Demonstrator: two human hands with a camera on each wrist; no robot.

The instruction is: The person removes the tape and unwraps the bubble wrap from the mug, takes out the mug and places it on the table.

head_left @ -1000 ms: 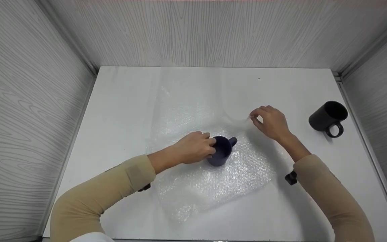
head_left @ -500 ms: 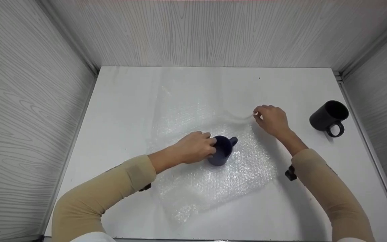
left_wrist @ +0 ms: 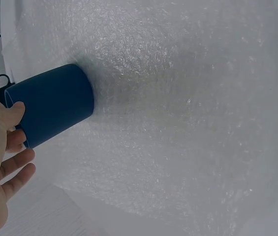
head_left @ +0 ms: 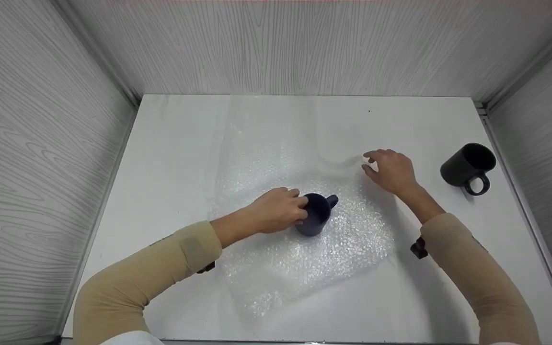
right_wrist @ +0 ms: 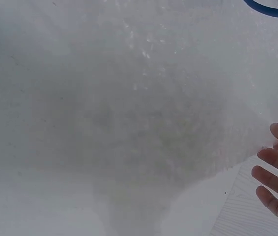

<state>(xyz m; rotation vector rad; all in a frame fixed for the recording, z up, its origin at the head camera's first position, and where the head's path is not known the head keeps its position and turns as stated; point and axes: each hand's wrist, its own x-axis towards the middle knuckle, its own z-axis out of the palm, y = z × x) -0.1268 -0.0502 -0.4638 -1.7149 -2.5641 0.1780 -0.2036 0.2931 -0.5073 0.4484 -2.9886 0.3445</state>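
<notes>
A dark blue mug (head_left: 316, 221) stands on a sheet of bubble wrap (head_left: 352, 244), its handle pointing to the far right. My left hand (head_left: 278, 211) pinches the mug's rim; in the left wrist view the thumb (left_wrist: 15, 114) lies on the outer wall and a finger reaches the mouth. At the far right corner of the wrap is my right hand (head_left: 392, 171), thumb and forefinger parted. The right wrist view has its fingers (right_wrist: 274, 181) spread right at the wrap's edge, with a bit of the mug's blue handle (right_wrist: 271, 9) at the top.
A black mug (head_left: 465, 167) lies tilted at the right of the white table (head_left: 170, 158), beyond my right hand. Pale wood-grain panels (head_left: 276, 48) wall in the back and both sides. The wrap stretches from the table's back edge towards the front.
My right thumb and forefinger, pinching the wrap's corner before, have come apart after drawing it slightly right. The left hand and blue mug keep their place.
</notes>
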